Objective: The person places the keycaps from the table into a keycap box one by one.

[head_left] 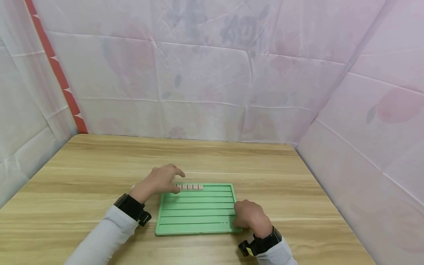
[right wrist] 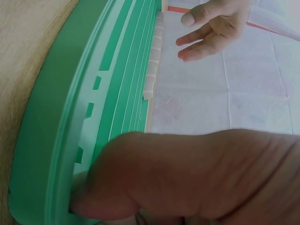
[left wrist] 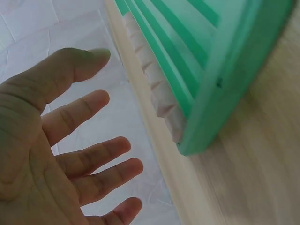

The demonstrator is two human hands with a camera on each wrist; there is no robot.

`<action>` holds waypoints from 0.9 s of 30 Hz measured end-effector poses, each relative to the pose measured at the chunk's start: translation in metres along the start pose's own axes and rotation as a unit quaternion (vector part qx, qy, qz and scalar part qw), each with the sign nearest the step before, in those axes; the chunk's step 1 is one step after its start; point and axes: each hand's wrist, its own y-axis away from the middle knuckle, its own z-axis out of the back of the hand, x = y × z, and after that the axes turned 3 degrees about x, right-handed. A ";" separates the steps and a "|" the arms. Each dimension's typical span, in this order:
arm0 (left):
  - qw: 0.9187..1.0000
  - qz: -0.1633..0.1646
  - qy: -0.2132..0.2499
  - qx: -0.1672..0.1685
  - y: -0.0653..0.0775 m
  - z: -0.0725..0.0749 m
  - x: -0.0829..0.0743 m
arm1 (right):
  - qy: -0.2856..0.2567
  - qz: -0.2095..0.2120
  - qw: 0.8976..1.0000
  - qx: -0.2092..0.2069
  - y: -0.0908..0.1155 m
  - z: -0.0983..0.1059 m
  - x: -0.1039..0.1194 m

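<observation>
A green ridged board (head_left: 195, 210) lies flat on the wooden table. Small pale cube tiles (head_left: 190, 187) with marks too small to read stand in a row along its far groove, starting from the left end. My left hand (head_left: 160, 179) hovers over the board's far left corner, thumb and fingers spread apart; in the left wrist view its palm holds nothing and the tiles (left wrist: 157, 86) sit beyond the fingertips. At the board's near right corner my right hand (head_left: 252, 215) grips the edge. Its thumb (right wrist: 117, 187) presses inside the rim, while its other fingers are mostly hidden.
The wooden table (head_left: 298, 191) stretches around the board on all sides. Pale printed cloth (head_left: 205, 81) hangs along the table's back, left and right edges. Dark wrist straps with small cameras (head_left: 132, 209) sit on both wrists.
</observation>
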 end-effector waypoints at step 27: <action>0.999 0.036 0.012 -0.013 0.029 0.001 0.040 | -0.001 0.003 1.000 -0.002 0.000 0.000 0.001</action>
